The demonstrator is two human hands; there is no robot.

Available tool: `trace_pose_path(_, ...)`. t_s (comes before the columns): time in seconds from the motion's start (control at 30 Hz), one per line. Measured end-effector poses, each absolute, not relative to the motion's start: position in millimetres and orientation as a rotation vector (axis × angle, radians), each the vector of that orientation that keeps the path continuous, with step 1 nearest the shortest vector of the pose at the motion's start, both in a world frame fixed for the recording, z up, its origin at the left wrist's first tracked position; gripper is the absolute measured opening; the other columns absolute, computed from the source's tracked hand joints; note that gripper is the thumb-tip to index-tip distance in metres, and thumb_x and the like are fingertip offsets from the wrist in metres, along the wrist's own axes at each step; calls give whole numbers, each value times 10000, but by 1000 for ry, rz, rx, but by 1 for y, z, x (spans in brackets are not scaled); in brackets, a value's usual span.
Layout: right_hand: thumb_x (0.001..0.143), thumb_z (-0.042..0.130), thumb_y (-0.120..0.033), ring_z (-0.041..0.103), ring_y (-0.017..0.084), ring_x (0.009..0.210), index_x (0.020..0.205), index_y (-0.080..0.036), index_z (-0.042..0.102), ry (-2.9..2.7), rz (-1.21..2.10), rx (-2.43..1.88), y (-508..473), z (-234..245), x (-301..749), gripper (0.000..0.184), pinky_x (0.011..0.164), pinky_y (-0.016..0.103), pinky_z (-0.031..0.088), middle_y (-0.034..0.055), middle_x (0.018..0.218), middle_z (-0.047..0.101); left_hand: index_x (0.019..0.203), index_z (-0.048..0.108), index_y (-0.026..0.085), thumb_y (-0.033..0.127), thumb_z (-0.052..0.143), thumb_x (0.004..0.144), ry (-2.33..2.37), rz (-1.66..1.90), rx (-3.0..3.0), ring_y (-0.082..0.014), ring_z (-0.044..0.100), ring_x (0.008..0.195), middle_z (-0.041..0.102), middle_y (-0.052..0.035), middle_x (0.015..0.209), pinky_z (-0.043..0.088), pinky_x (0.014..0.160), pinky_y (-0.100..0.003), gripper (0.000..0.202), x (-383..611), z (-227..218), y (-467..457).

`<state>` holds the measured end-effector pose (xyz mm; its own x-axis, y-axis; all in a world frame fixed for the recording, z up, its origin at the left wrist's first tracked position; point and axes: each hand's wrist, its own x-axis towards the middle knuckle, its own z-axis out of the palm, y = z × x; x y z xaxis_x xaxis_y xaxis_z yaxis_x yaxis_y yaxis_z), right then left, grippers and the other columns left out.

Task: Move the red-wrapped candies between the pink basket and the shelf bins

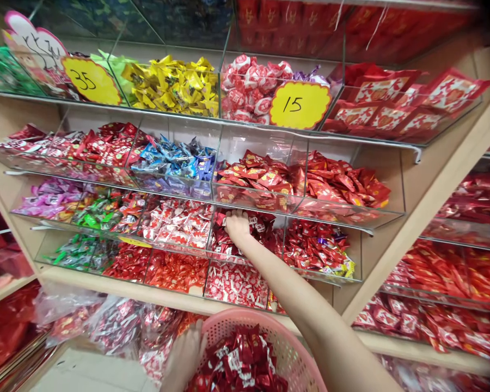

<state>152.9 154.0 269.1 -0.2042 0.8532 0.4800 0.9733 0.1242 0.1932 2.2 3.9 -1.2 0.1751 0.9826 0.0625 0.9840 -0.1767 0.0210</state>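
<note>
My right hand point(237, 225) reaches into a clear bin of dark red wrapped candies point(263, 223) on the third shelf row. Its fingers are curled down among the wrappers, and what they hold is hidden. Below the shelves is a pink perforated plastic basket point(296, 348), partly filled with dark red and white wrapped candies point(245, 362). At the basket's left rim my left hand point(187, 348), a little blurred, is closed on the edge.
Clear dividers split the shelves into bins of yellow point(175, 84), blue point(177, 158) and red candies point(343, 182). Yellow price tags point(300, 104) hang at the top row. Plastic bags of candies point(116, 324) lie at lower left. A wooden side panel point(420, 212) stands at right.
</note>
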Motion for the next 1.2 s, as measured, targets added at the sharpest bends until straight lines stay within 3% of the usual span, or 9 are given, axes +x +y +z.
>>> trace_pose_path(0.23, 825, 439, -175, 497, 267, 992, 1047, -65, 571, -2124, -663, -1922, 158, 264, 151, 280, 780, 366, 356, 234, 1059, 570, 1261, 444, 105, 311, 249, 885, -2046, -124, -2400, -266, 573, 962, 550, -177, 1174, 444, 789, -372, 472, 1, -6, 5)
trace_pose_path(0.47, 791, 529, -355, 536, 245, 900, 978, -118, 564, -2040, -571, -1856, 130, 283, 165, 304, 782, 346, 369, 152, 905, 620, 1234, 466, 122, 285, 275, 875, -2056, -169, -2411, -245, 608, 873, 599, -160, 1083, 467, 709, -342, 438, 1, -5, 7)
trace_pose_path(0.6, 795, 516, -386, 481, 250, 947, 957, -142, 530, -2013, -517, -1695, 84, 284, 173, 293, 799, 362, 357, 135, 950, 578, 1241, 456, 132, 273, 281, 872, -2069, -167, -2412, -237, 599, 894, 595, -142, 1093, 460, 733, -336, 433, 2, -1, 5)
trace_pose_path(0.7, 796, 495, -423, 480, 216, 889, 912, -158, 544, -1919, -8, -1456, 42, 270, 180, 294, 775, 343, 368, 91, 922, 577, 1237, 455, 138, 269, 273, 872, -2089, -169, -2417, -226, 598, 886, 599, -136, 1079, 454, 733, -325, 429, 2, 4, 4)
trace_pose_path(0.83, 786, 481, -487, 520, 141, 723, 949, -169, 560, -1439, 1247, -948, -3, 235, 190, 367, 613, 255, 402, 39, 860, 604, 1221, 455, 126, 299, 250, 876, -2094, -163, -2446, -225, 607, 842, 600, -145, 1054, 455, 698, -330, 437, 4, 9, 3)
trace_pose_path(0.9, 787, 485, -488, 530, 111, 692, 987, -184, 563, -1113, 1660, -744, -17, 214, 194, 372, 555, 213, 394, 30, 867, 614, 1215, 453, 128, 304, 240, 878, -2088, -161, -2452, -218, 612, 815, 602, -142, 1039, 455, 674, -321, 436, 4, 10, 3)
trace_pose_path(1.03, 750, 561, -461, 541, 76, 630, 897, -187, 594, -756, 1932, -716, -27, 174, 205, 313, 548, 179, 406, 6, 801, 631, 1197, 448, 134, 320, 239, 880, -2085, -145, -2448, -218, 615, 802, 606, -138, 1004, 449, 661, -317, 423, 5, 13, 2)
trace_pose_path(1.2, 714, 608, -444, 570, 112, 632, 793, -170, 587, -988, 1774, -997, -25, 130, 228, 286, 636, 242, 445, 2, 718, 624, 1164, 449, 144, 328, 226, 879, -2106, -115, -2458, -209, 614, 813, 598, -140, 1015, 446, 666, -306, 406, 7, 19, 0)
